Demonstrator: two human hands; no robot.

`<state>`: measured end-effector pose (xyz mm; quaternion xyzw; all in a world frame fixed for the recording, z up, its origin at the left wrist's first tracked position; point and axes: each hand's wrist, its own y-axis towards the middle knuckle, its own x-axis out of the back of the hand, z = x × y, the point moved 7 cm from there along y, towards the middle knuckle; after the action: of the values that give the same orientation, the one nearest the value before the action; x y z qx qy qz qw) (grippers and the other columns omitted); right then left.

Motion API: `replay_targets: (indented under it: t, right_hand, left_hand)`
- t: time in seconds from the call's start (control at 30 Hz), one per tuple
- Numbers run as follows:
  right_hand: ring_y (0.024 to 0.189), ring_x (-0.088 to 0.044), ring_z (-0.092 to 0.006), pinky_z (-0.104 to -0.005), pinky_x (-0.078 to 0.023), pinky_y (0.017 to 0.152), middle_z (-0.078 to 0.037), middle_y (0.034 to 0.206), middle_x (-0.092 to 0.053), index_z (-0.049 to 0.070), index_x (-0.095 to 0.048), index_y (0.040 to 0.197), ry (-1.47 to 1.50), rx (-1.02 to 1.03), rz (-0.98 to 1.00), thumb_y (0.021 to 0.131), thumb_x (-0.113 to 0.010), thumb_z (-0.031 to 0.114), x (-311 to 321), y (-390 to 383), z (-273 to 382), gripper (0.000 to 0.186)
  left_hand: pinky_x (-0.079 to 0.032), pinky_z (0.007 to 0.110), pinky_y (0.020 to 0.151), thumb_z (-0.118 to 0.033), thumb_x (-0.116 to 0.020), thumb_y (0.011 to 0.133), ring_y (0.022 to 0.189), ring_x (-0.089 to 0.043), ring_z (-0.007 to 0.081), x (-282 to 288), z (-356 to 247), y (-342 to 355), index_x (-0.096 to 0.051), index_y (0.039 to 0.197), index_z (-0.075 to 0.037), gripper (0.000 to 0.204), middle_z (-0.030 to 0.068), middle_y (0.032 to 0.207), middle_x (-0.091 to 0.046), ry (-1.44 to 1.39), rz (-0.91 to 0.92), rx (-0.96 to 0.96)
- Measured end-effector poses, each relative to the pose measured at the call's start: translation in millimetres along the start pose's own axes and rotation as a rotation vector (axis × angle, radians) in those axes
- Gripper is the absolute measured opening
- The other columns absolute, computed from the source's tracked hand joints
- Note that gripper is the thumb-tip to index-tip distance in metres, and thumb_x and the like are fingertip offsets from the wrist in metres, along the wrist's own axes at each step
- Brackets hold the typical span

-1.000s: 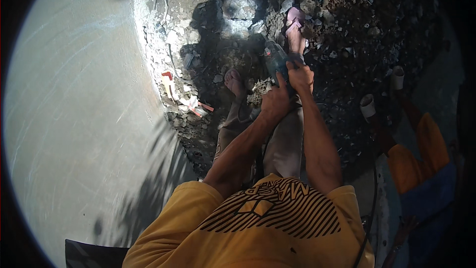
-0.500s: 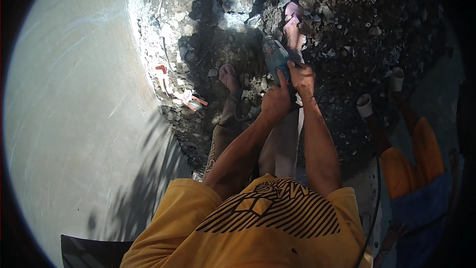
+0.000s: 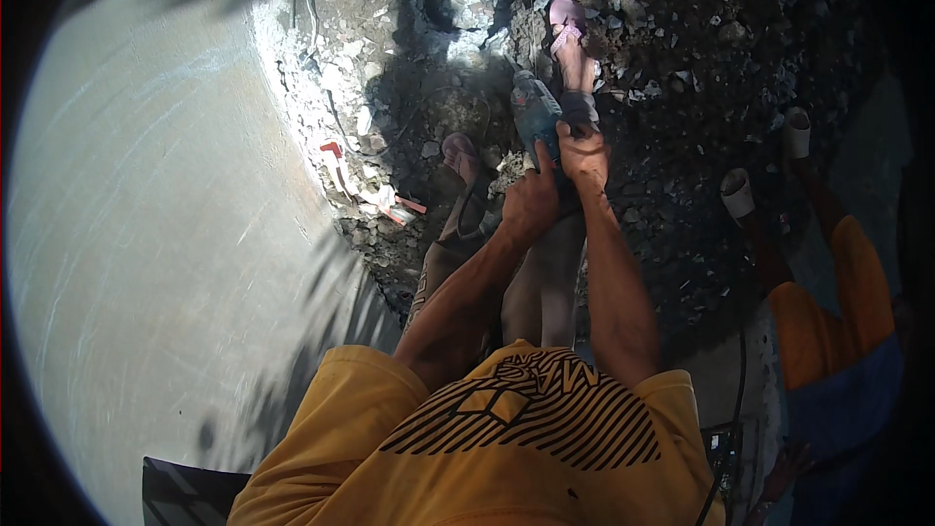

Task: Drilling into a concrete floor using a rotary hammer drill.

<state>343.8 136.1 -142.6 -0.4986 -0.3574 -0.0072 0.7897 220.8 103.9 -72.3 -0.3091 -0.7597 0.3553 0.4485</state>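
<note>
A dark teal power drill points away from me over broken concrete and rubble, between my feet. My right hand is closed on the back of the drill, at its right side. My left hand holds the drill just below and left of that, index finger stretched along its body. Whether the bit's tip touches the ground is unclear. My right foot in a pink sandal rests on the rubble beyond the drill; my left foot is in shadow to the left.
A smooth concrete surface fills the left. Red-and-white scraps lie along its broken edge. Dark rubble covers the right. Another person's legs in orange trousers and pale footwear are at the right, beside a hanging black cable.
The view has shifted slightly. The drill and both my hands appear a little further left, still in the same hold. The other person's feet appear slightly higher and further right.
</note>
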Motion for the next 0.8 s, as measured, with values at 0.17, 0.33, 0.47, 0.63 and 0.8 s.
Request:
replay_targets:
  t: [0.17,0.33,0.47,0.63,0.8]
  right_hand:
    - [0.098,-0.065,-0.0442,-0.0473,-0.052,0.086,-0.025,0.101,-0.069,0.001,-0.070,0.105,0.021,-0.001,-0.054,0.082,-0.067,0.038,7.7,-14.2,8.7,0.043]
    - [0.115,-0.062,-0.0409,-0.0454,-0.049,0.099,-0.027,0.120,-0.064,0.006,-0.063,0.128,0.054,-0.007,0.023,0.083,-0.061,0.054,-2.3,-13.7,-1.6,0.067]
    - [0.120,-0.059,-0.0395,-0.0449,-0.048,0.102,-0.026,0.126,-0.062,0.009,-0.059,0.134,-0.072,-0.198,0.126,0.083,-0.061,0.056,-6.4,-21.3,-4.7,0.070]
    - [0.114,-0.063,-0.0381,-0.0440,-0.050,0.098,-0.020,0.121,-0.066,0.007,-0.064,0.126,-0.052,-0.249,0.084,0.084,-0.061,0.049,-2.9,-29.5,1.1,0.059]
    - [0.121,-0.058,-0.0408,-0.0472,-0.048,0.101,-0.024,0.129,-0.061,0.011,-0.060,0.133,0.006,-0.219,0.145,0.083,-0.061,0.057,-11.5,-22.8,-8.7,0.068]
  left_hand:
    - [-0.056,0.053,0.073,-0.015,-0.054,0.089,0.082,-0.068,0.0449,-6.8,6.0,-3.0,-0.012,0.149,0.011,0.078,0.0314,0.093,-0.063,0.003,0.015,0.006]
    - [-0.055,0.054,0.074,-0.015,-0.054,0.089,0.083,-0.067,0.0452,-15.4,13.3,-7.0,-0.012,0.150,0.009,0.078,0.0316,0.094,-0.063,-0.027,-0.030,-0.033]
    - [-0.054,0.055,0.076,-0.015,-0.054,0.089,0.085,-0.067,0.0458,-14.4,16.0,-9.0,-0.010,0.151,0.009,0.080,0.0318,0.095,-0.063,0.004,0.003,-0.019]
    - [-0.052,0.056,0.079,-0.016,-0.055,0.089,0.086,-0.066,0.0470,-11.5,18.9,-10.3,-0.010,0.150,0.010,0.080,0.0323,0.096,-0.062,-0.008,0.069,0.011]
    - [-0.053,0.055,0.078,-0.014,-0.054,0.089,0.086,-0.067,0.0469,-7.2,17.0,-10.7,-0.011,0.150,0.010,0.078,0.0335,0.096,-0.062,0.026,0.065,-0.021]
